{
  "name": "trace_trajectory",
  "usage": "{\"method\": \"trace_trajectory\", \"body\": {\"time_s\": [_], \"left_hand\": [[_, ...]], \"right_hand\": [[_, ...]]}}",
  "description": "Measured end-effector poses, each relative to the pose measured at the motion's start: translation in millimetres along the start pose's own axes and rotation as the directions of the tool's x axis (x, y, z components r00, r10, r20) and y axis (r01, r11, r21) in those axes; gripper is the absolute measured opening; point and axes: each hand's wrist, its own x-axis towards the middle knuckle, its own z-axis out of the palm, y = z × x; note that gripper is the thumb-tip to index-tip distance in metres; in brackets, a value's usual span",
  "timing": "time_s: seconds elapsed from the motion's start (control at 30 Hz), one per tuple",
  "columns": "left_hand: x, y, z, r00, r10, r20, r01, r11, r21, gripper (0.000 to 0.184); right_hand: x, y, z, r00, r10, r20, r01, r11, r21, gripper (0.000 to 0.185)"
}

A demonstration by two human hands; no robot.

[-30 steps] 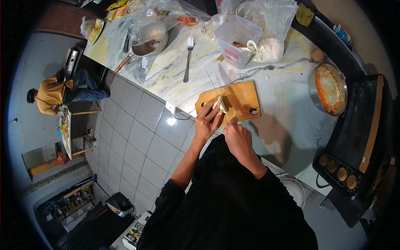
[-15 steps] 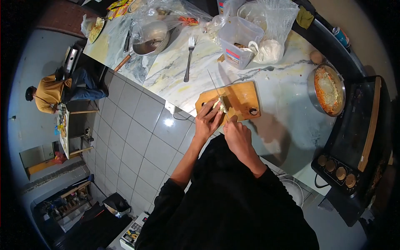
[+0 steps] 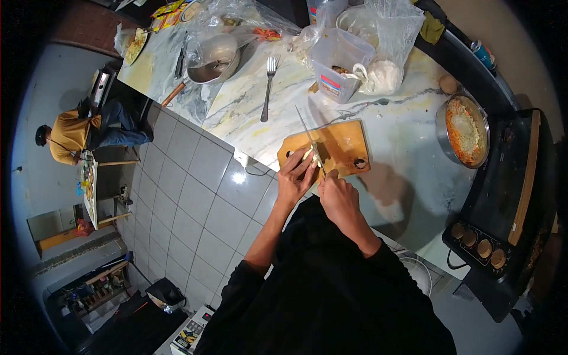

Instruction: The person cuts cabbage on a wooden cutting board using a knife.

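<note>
- L hand (image 3: 294,177), frame ctr: fingers bent, slightly spread, tips closed on pale food (image 3: 310,155) at L part of cutting board (image 3: 350,139).
- R hand (image 3: 339,195), just R of it: fingers wrapped tight round handle of knife (image 3: 305,126); blade slants up & L, against R side of pale food, nr L fingertips.
- Fork (image 3: 268,94): upper ctr, tines up, above board's L end.
- Pot (image 3: 212,72): upper L, w/ wooden handle.
- Plastic tub (image 3: 336,64): upper ctr, beside clear bag (image 3: 404,35).
- Metal bowl (image 3: 442,137), R side: orange & pale shreds inside; egg (image 3: 448,84) just above.
- Oven (image 3: 497,177): far R.
- Seated person (image 3: 71,135): far L.
</note>
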Motion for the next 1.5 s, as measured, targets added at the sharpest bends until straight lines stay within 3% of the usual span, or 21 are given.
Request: {"method": "trace_trajectory", "body": {"time_s": [0.1,0.27,0.6,0.8,0.97,1.07,1.2,1.3,1.37,1.5], "left_hand": [[0,0,2,1.000,0.004,-0.024,-0.004,1.000,0.013,0.030],[-2,-6,3,0.999,-0.001,-0.038,0.001,1.000,-0.015,0.031],[1,-6,-1,1.000,0.014,-0.020,-0.014,1.000,-0.013,0.030],[1,-4,-1,1.000,-0.007,-0.021,0.007,1.000,0.012,0.028],[-1,-5,1,0.999,0.005,-0.034,-0.004,0.999,0.037,0.028],[-2,-8,2,0.999,0.002,-0.035,0.000,0.999,0.046,0.028],[-2,-9,0,0.998,-0.053,-0.014,0.054,0.998,0.020,0.030],[-3,-14,0,1.000,-0.029,0.000,0.029,0.998,0.052,0.034],[-4,-14,1,0.999,-0.034,-0.013,0.034,0.998,0.050,0.035],[-5,-11,1,0.998,-0.054,-0.023,0.055,0.997,0.049,0.037]], "right_hand": [[0,-1,2,0.998,0.055,0.037,-0.058,0.996,0.072,0.023],[12,2,11,0.999,-0.028,-0.023,0.029,0.999,0.019,0.025],[1,-2,13,0.999,0.035,0.002,-0.034,0.998,-0.049,0.023],[6,0,20,0.994,-0.036,-0.105,0.023,0.992,-0.125,0.017],[-5,0,9,1.000,0.021,-0.017,-0.023,0.997,-0.075,0.013],[0,3,19,0.999,0.001,-0.046,-0.006,0.995,-0.095,0.012],[14,6,30,0.998,0.026,-0.060,-0.028,0.999,-0.034,0.022],[11,7,25,0.995,-0.050,-0.084,0.045,0.997,-0.062,0.022],[6,2,19,0.995,-0.044,-0.092,0.032,0.991,-0.127,0.009],[1,1,18,0.999,0.008,-0.044,-0.015,0.987,-0.159,0.010]]}}
